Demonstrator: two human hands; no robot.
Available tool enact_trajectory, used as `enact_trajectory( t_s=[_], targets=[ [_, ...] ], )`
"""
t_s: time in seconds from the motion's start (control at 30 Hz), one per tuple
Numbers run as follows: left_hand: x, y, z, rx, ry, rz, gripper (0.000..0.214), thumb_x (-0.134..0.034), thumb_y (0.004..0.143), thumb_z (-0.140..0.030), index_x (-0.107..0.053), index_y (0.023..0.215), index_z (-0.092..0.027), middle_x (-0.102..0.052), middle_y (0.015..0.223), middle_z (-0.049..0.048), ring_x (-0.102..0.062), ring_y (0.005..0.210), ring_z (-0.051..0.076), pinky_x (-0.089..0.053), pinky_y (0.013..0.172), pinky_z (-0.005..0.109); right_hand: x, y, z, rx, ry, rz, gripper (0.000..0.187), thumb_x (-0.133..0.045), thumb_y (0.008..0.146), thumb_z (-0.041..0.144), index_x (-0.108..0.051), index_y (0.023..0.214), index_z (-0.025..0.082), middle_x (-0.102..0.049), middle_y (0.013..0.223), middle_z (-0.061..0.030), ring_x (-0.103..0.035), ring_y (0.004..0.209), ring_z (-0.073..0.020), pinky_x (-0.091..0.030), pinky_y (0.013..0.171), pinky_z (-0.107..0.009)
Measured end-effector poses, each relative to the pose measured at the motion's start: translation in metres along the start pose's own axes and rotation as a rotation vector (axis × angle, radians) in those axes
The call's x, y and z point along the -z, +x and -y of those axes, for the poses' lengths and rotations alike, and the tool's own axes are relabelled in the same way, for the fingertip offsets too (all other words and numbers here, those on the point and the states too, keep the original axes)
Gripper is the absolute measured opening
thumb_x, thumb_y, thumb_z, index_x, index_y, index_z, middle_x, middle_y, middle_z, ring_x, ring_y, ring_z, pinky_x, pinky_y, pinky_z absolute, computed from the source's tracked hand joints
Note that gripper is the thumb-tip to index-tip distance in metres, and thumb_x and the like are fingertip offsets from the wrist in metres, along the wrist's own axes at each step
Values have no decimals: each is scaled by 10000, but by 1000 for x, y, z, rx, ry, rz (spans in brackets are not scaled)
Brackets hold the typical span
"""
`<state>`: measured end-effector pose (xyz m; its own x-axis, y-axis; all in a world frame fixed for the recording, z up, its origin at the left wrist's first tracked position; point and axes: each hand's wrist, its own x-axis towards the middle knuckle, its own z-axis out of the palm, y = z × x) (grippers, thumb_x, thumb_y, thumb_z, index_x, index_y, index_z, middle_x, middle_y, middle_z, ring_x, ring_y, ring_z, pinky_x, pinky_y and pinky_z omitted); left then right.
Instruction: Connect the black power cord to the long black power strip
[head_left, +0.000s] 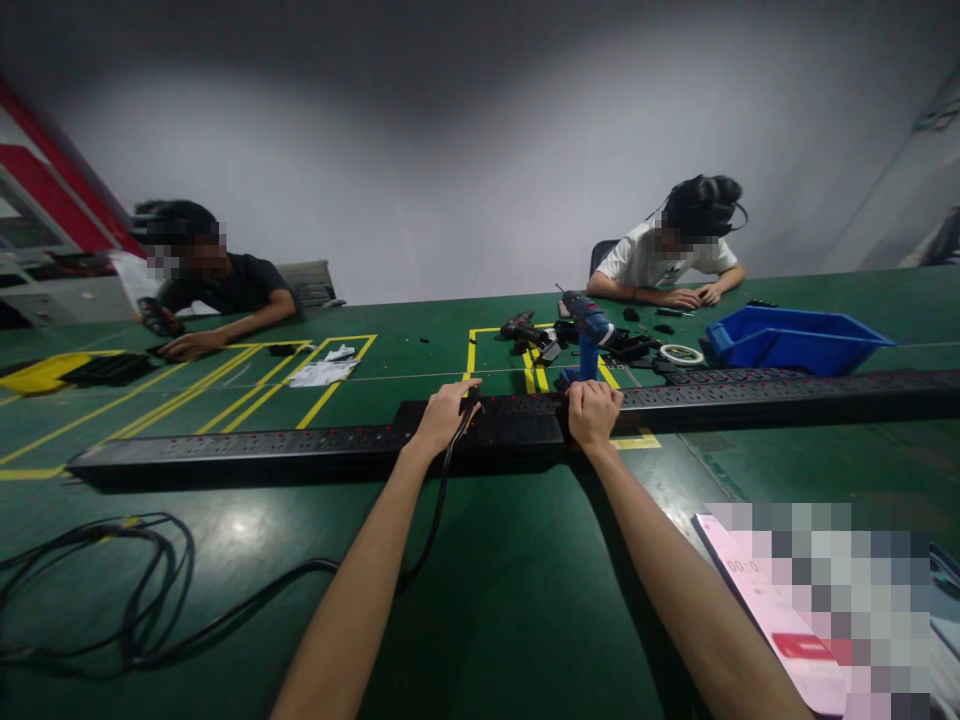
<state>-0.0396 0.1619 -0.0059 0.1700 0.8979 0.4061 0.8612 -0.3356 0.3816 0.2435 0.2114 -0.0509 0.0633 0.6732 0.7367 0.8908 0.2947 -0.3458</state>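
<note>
A long black power strip (300, 442), with rows of sockets and small red marks, lies across the table in front of me. My left hand (444, 418) is closed around a black plug (472, 396) just over the strip's middle part; whether the plug sits in a socket is hard to see. Its black cable (442, 500) hangs down over the strip's near side. Fingers of my right hand (595, 410) are curled over the strip farther right, where a thicker section ends. A blue cordless drill (589, 325) stands just behind that hand.
Coils of cable (142, 600) lie at lower left, a phone (772, 610) at lower right. Beyond the strip are a second drill (519, 325), a tape roll (681, 355), black parts and a blue bin (795, 340). Two people sit across the green table (510, 620).
</note>
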Motion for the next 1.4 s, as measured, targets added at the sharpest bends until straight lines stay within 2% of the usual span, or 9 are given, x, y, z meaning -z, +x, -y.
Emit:
enact_trajectory(
  t_s=[0.13,0.33,0.57,0.77,0.97,1.13,1.4],
  targets=[
    [-7,-1,6,-2,-42,-50,404,-570,881,-270,-562,1284,-231,-622,1286,71,-535,1223,232,-412,1051,404,-1,0,-1,-2,-12,6,441,-324,998,306,-666,740,202,-693,907,-75,-514,893,-224,-238,847,-381],
    [-9,-2,7,32,-72,-37,389,-580,877,-294,-574,1262,-237,-657,1198,74,-578,1157,240,-430,1026,411,-3,0,-2,-3,-5,3,422,-344,996,312,-663,741,204,-693,909,-62,-518,894,-216,-236,862,-379],
    [-13,-3,12,3,-85,-59,422,-628,855,-351,-563,1260,-255,-669,1155,62,-611,1082,234,-462,974,389,-3,-1,-3,-1,-24,9,409,-353,989,309,-665,751,195,-688,906,-66,-511,886,-212,-234,856,-376],
    [-17,-2,16,-18,-46,-55,495,-590,886,-413,-518,1349,-253,-656,1217,83,-597,1129,252,-449,995,404,-3,-1,-3,1,-18,14,408,-355,987,316,-676,765,196,-693,922,-70,-513,900,-218,-235,856,-378],
    [-18,-1,16,39,-8,-42,571,-549,901,-481,-483,1393,-199,-661,1189,125,-601,1112,268,-456,976,411,-2,-1,-1,-8,-7,11,414,-349,989,313,-673,759,196,-690,916,-69,-513,901,-218,-233,859,-381],
    [-17,0,15,25,-15,-27,471,-545,906,-459,-555,1311,-218,-672,1160,102,-606,1095,261,-449,980,400,-1,-1,0,-5,2,13,421,-342,988,311,-673,758,192,-691,927,-80,-515,911,-225,-233,861,-387],
    [-14,-1,12,26,-37,-21,421,-561,898,-431,-569,1278,-251,-670,1163,80,-609,1087,253,-449,979,398,-1,-1,-1,0,-9,6,410,-355,989,315,-665,748,198,-696,926,-71,-522,904,-221,-237,849,-384]
  ],
)
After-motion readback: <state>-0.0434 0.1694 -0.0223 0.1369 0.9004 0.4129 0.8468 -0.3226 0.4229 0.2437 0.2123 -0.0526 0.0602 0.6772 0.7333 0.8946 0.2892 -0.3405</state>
